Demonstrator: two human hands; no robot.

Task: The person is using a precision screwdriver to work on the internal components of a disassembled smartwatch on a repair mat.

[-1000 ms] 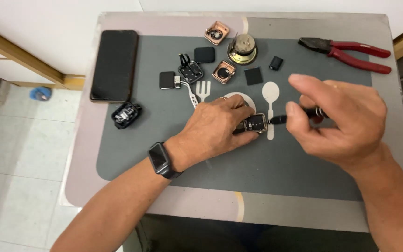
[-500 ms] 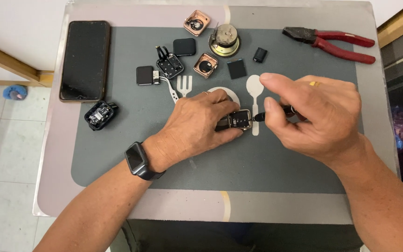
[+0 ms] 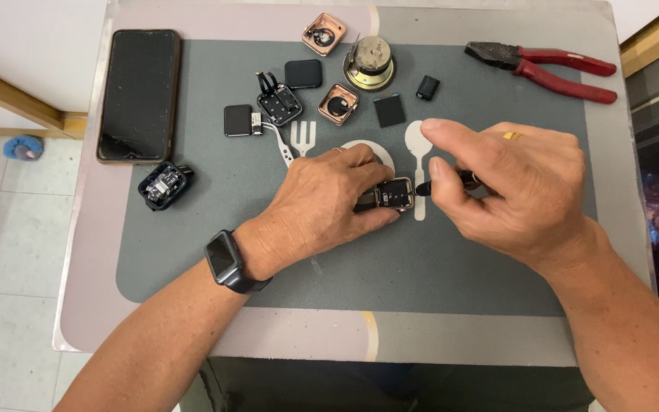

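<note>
I see the left hand (image 3: 322,200) pinning a small watch case (image 3: 395,193) flat on the grey mat (image 3: 436,267), mid-desk. The right hand (image 3: 512,183) has its grip pinched on a dark tool (image 3: 440,185); long axis left-right, tip pointing left at the case. Versus half a second ago: poses unchanged, only the view shifted.

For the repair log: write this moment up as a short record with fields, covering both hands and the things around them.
left hand: left hand pins a small square watch case to the grey mat
right hand: right hand holds a thin dark tool, tip at the case's right edge
wrist: dark smartwatch on the left wrist
top right: red-handled pliers
top left: black phone, screen dark
loose parts: copper-coloured case, round brass-coloured part, small black square
</note>
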